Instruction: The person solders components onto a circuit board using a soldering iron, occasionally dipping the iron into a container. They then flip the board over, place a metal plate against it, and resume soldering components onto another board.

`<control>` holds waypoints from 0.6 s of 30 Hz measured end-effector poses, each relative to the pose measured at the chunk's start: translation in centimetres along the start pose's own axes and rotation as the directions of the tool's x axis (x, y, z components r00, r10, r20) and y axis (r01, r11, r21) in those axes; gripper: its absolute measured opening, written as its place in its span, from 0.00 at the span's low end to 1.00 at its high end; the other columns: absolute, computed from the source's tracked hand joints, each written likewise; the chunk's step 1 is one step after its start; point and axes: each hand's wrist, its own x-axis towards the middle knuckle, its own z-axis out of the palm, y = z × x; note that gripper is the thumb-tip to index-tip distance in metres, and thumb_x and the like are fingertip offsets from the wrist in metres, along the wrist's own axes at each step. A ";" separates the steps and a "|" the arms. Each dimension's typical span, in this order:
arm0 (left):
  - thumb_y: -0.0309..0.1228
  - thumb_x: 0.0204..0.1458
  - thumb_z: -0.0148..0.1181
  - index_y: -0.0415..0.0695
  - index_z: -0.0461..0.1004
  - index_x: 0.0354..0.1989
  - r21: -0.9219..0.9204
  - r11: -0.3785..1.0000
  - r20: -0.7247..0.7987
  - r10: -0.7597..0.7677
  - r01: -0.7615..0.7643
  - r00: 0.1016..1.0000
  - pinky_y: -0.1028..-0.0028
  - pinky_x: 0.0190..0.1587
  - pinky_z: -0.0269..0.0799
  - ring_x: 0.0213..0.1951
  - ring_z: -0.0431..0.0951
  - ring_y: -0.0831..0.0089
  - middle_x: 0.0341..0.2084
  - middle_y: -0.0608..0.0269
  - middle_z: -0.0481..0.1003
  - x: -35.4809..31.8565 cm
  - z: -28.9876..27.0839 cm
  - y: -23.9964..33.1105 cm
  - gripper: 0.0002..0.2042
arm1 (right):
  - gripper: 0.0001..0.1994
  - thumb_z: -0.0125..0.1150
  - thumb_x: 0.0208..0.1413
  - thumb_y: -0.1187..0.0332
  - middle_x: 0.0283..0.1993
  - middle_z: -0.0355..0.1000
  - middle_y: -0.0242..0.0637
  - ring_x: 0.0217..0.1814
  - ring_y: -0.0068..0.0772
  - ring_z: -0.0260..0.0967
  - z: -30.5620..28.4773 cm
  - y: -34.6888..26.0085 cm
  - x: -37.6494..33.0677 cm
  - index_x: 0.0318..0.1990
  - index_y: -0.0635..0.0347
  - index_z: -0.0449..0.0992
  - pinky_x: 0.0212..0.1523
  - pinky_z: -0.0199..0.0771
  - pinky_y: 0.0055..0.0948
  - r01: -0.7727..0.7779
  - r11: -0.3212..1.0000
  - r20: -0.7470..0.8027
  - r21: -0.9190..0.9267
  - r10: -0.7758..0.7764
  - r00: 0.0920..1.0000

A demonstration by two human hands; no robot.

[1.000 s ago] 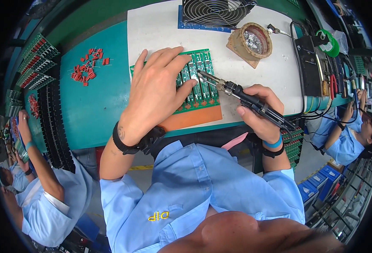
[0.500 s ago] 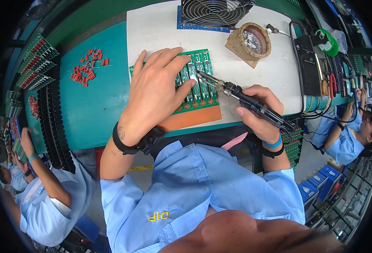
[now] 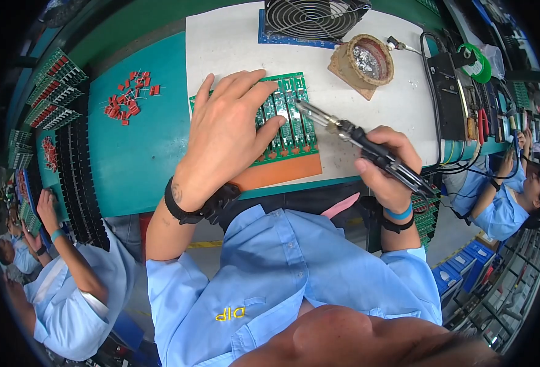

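My left hand [image 3: 226,131] lies over the left part of a green circuit board panel [image 3: 297,125], fingers spread and thumb resting on the board. The panel is divided into several long strips, and what is under my palm is hidden. In my right hand [image 3: 395,168] is a black-handled soldering iron [image 3: 363,143], pointing up and to the left. Its metal tip is over the right-hand strips; whether it touches them I cannot tell. Under the panel's near edge shows an orange-brown slab [image 3: 282,174].
Red components [image 3: 123,111] with wire legs lie loose on the green mat [image 3: 114,177] at left. A crusted round pot [image 3: 387,73] holding silvery metal stands behind, beside a fan [image 3: 313,18]. Tools and cables [image 3: 466,104] fill the right side. Co-workers sit on both sides.
My right hand has drawn back slightly to the right, carrying the soldering iron's tip from the middle strips toward the right ones. My left hand stays practically still on the panel.
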 end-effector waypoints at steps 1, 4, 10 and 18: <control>0.36 0.53 0.73 0.46 0.80 0.56 -0.002 1.000 0.001 0.001 -0.001 1.000 0.46 0.73 0.60 0.64 0.74 0.55 0.62 0.57 0.77 0.0 0.0 0.0 0.21 | 0.21 0.73 0.54 0.78 0.45 0.77 0.39 0.42 0.25 0.74 -0.1 0.3 -0.2 0.55 0.69 0.73 0.45 0.74 0.25 0.002 1.000 0.001 -0.001 -0.002 1.000; 0.36 0.53 0.73 0.46 0.80 0.56 -0.007 1.000 -0.003 0.004 -0.004 1.000 0.46 0.73 0.59 0.64 0.74 0.55 0.62 0.57 0.77 0.0 -0.1 0.0 0.21 | 0.21 0.71 0.57 0.76 0.46 0.75 0.41 0.44 0.28 0.74 -0.1 1.6 -0.7 0.56 0.69 0.71 0.46 0.74 0.27 0.059 0.998 -0.395 -0.001 -0.054 0.917; 0.36 0.53 0.73 0.45 0.80 0.54 -0.054 0.998 -0.028 0.026 -0.027 0.999 0.39 0.71 0.58 0.65 0.73 0.54 0.60 0.55 0.77 -0.1 0.3 -0.5 0.21 | 0.21 0.72 0.57 0.73 0.46 0.74 0.42 0.45 0.30 0.74 -0.3 1.8 0.0 0.55 0.68 0.71 0.47 0.74 0.28 -0.005 0.999 -0.389 0.038 0.019 0.921; 0.36 0.54 0.73 0.45 0.78 0.59 0.021 1.000 -0.056 0.010 -0.009 0.998 0.43 0.73 0.58 0.65 0.74 0.54 0.62 0.56 0.77 -0.3 -0.5 -0.1 0.24 | 0.22 0.75 0.54 0.74 0.46 0.74 0.39 0.45 0.24 0.73 1.2 -0.1 -0.2 0.54 0.68 0.73 0.48 0.73 0.25 -0.053 0.988 0.008 0.142 0.053 0.999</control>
